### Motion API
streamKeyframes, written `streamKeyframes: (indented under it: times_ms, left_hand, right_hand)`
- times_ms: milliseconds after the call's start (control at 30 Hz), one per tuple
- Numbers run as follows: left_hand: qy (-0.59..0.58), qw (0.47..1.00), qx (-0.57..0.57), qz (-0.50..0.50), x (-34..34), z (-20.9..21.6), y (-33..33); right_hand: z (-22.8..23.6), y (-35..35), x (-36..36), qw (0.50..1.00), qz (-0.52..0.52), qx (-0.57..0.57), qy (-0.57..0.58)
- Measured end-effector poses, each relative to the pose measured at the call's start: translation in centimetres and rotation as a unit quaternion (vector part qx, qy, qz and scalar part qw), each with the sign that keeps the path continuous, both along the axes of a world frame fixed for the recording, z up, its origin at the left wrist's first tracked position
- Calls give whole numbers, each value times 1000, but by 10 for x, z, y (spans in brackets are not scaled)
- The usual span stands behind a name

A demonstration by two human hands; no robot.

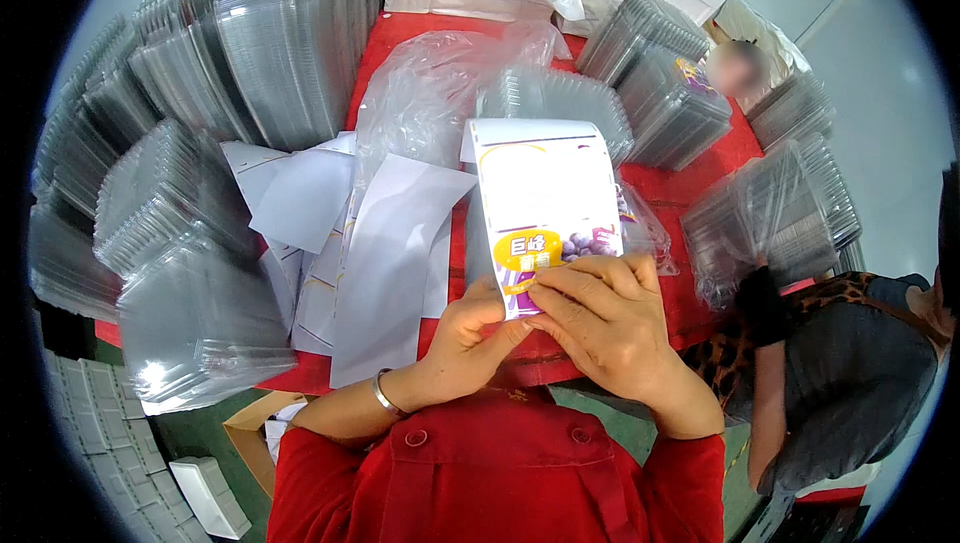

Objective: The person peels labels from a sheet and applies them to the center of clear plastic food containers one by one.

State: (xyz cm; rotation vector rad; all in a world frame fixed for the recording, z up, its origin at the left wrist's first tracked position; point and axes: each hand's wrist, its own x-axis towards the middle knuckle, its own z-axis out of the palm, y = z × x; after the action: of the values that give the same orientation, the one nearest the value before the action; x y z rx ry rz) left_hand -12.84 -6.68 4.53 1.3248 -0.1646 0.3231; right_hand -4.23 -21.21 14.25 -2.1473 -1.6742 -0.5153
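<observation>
A white label sheet (547,183) with a purple-and-yellow grape picture at its near end stands before me at the middle of the table. My left hand (465,343) pinches its near left corner between thumb and fingers. Across the near edge, the fingers of my right hand (610,323) close over the printed part. Both hands meet at that edge. Behind the label, and partly hidden by it, is a stack of clear plastic containers (590,108). Loose white sheets (390,263) lie to the left of my left hand.
Tall stacks of clear plastic containers (285,53) crowd the left side; more containers (670,108) stand at the far right. Crumpled clear film (420,93) covers part of the red table (715,158). At the right, a person's dark-gloved hand (762,305) is beside a bagged stack (755,228).
</observation>
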Motion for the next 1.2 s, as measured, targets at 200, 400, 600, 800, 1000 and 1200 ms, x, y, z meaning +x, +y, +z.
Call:
streamKeyframes:
  times_ms: [200,400,600,800,1000,1200]
  left_hand:
    - [-27,993,105,51,2,-4,5]
    - [15,996,69,48,4,-6,2]
    - [34,991,106,78,4,-5,4]
    - [29,989,111,88,6,-4,7]
    - [22,990,128,49,4,-16,10]
    - [30,995,82,55,5,-16,7]
  right_hand:
    - [-4,1,6,999,41,-4,-14]
    - [-3,6,7,999,20,-12,-25]
    - [-7,5,13,997,57,15,-43]
    - [-13,8,18,997,73,32,-22]
    - [-15,5,19,997,61,30,-45]
    - [-9,4,18,995,49,80,-21]
